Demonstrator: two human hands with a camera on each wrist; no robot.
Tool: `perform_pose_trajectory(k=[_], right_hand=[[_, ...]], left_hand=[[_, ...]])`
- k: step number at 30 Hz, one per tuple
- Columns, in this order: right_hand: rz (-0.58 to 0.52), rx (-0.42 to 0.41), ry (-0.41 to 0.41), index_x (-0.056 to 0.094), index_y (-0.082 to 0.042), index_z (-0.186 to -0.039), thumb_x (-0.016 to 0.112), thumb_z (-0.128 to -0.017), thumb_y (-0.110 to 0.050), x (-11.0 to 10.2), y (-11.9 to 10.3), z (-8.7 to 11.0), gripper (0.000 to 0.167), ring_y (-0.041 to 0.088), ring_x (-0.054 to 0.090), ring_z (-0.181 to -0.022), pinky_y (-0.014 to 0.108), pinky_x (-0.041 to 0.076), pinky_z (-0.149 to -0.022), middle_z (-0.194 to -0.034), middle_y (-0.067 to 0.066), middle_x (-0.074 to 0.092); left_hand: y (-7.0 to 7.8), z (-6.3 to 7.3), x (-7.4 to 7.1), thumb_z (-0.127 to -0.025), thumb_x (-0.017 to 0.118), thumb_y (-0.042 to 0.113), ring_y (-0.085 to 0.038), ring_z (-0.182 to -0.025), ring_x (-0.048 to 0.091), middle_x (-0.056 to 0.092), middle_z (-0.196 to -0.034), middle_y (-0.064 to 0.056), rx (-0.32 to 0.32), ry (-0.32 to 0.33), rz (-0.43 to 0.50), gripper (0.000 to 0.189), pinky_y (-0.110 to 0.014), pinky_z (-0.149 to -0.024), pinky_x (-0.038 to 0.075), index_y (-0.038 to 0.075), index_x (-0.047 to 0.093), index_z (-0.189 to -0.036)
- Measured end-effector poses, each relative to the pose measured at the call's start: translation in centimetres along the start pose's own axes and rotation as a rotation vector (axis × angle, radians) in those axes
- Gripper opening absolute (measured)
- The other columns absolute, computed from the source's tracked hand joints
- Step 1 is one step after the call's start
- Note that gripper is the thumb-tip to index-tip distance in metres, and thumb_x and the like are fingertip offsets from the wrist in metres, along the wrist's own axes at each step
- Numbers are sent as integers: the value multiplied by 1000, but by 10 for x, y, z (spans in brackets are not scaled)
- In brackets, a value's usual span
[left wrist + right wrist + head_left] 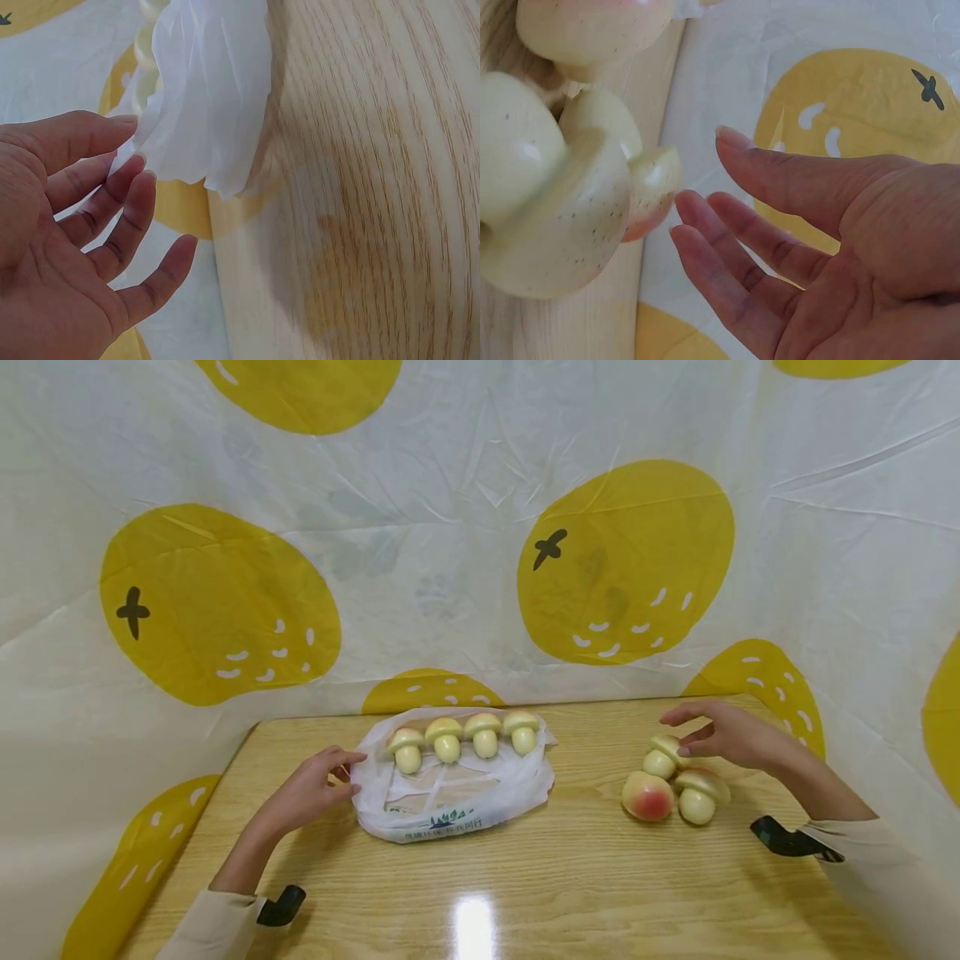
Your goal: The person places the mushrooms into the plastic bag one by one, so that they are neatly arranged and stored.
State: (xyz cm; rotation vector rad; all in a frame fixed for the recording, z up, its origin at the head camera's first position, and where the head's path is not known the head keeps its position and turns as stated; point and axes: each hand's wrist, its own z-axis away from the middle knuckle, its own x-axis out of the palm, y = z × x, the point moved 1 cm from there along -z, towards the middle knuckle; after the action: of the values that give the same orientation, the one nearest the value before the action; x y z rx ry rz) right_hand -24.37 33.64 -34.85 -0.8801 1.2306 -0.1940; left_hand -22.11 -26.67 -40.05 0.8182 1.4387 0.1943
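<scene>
Several model mushrooms (447, 742), with pale stems and yellowish caps, sit in a row on a white plastic bag (450, 833) with green print. My left hand (311, 785) is at the bag's left edge, its fingertips touching the thin plastic (214, 90), thumb and index finger apart in the head view. On the right, three more mushrooms lie grouped: one shows a red-blushed cap (648, 797), one lies beside it (699, 799), one behind (660, 758). Over the rear one hovers my right hand (720, 737), thumb and fingers spread with nothing between them (817, 232).
The light wooden table (592, 877) ends at a white curtain (435, 577) printed with large yellow fruits, which rises behind and at both sides. Dark bands (282, 906) sit at both sleeve cuffs. A bright reflection shows near the table's front.
</scene>
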Motion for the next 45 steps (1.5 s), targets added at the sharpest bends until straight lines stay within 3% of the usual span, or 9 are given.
perform_pose_trajectory(k=[16,24,29,45], right_hand=[[42,35,46,59,11,-130,73,-90,1,5,6,-10,44,32,71,-95,26,56,-73,-126,32,60],[106,30,61,60,12,-127,77,-86,-1,9,4,-17,46,50,65,-106,46,58,-82,-123,33,61],[121,0,66,63,13,-123,81,-83,-2,14,6,-25,46,49,64,-106,58,52,-91,-114,28,67],[198,64,47,64,10,-122,81,-84,-8,34,0,-39,45,41,64,-102,54,51,-90,-113,24,67]], left_hand=[[-1,0,1,-92,73,5,-19,-95,60,61,-104,-5,-5,-9,25,43,-31,-77,53,-6,63,-132],[-1,1,1,-92,73,5,-20,-95,59,61,-102,-5,-9,-5,19,43,-31,-77,52,-5,63,-132],[-3,1,2,-91,73,4,-20,-94,59,61,-102,-5,-15,6,17,43,-30,-76,51,-5,63,-132],[-4,1,2,-90,73,2,-20,-94,59,62,-103,-5,4,14,9,43,-28,-75,52,-6,64,-131]])
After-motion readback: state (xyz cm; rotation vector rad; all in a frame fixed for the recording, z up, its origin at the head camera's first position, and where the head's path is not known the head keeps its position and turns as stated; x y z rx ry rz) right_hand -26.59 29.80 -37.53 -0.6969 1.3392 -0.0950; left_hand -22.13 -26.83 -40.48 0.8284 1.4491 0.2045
